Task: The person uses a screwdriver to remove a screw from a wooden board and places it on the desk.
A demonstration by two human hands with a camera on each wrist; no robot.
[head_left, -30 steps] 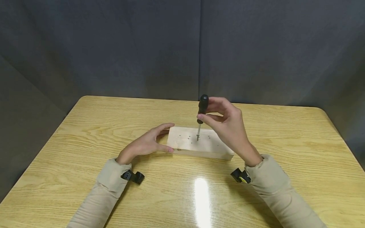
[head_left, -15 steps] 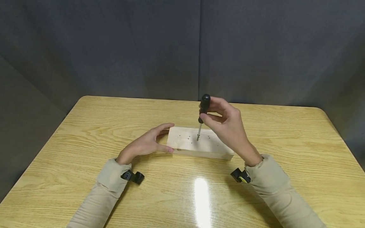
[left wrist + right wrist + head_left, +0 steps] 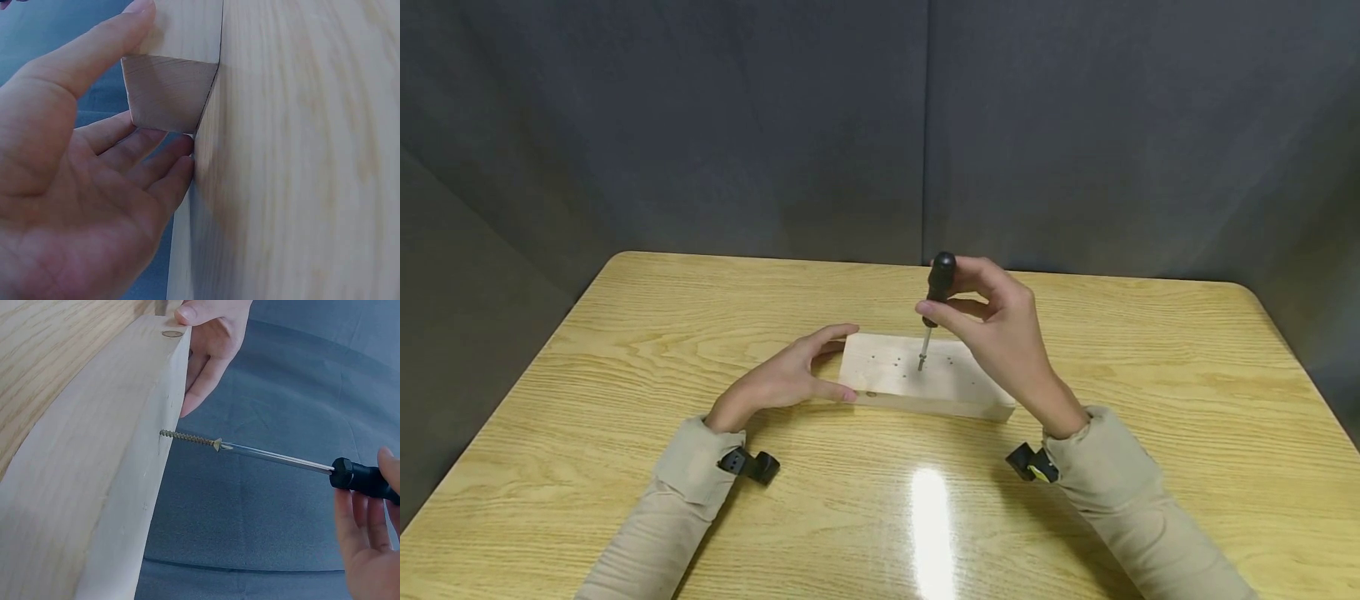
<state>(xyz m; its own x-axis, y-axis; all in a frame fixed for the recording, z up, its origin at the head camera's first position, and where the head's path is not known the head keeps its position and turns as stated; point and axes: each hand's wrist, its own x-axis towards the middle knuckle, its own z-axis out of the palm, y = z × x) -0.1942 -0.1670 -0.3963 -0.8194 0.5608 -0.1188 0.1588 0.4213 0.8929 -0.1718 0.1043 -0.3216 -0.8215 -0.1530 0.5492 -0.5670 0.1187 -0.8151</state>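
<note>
A pale wooden block [image 3: 880, 379] lies on the table, several small holes in its top. My left hand [image 3: 786, 375] grips its left end, thumb on the near side and fingers along the far side; the left wrist view shows the thumb and fingers around the end face [image 3: 169, 94]. Above the block, my right hand [image 3: 1003, 329] pinches the black handle of a screwdriver [image 3: 941, 279] between thumb and fingers. The screwdriver stands nearly upright, leaning slightly right. In the right wrist view its tip meets the head of a brass-coloured screw [image 3: 190, 438], whose point is in the block; most of the thread shows.
The wood-grain table [image 3: 700, 308] extends around the block, with a bright light reflection near its front. A dark grey curtain [image 3: 775, 142] hangs behind the table. Small black cameras [image 3: 751, 467] sit on both wrists, at the beige sleeves.
The screwdriver's handle has tipped slightly to the right. My right thumb shifted right along the handle, then back left, as the fingers rolled it. My left hand and the block stayed still.
</note>
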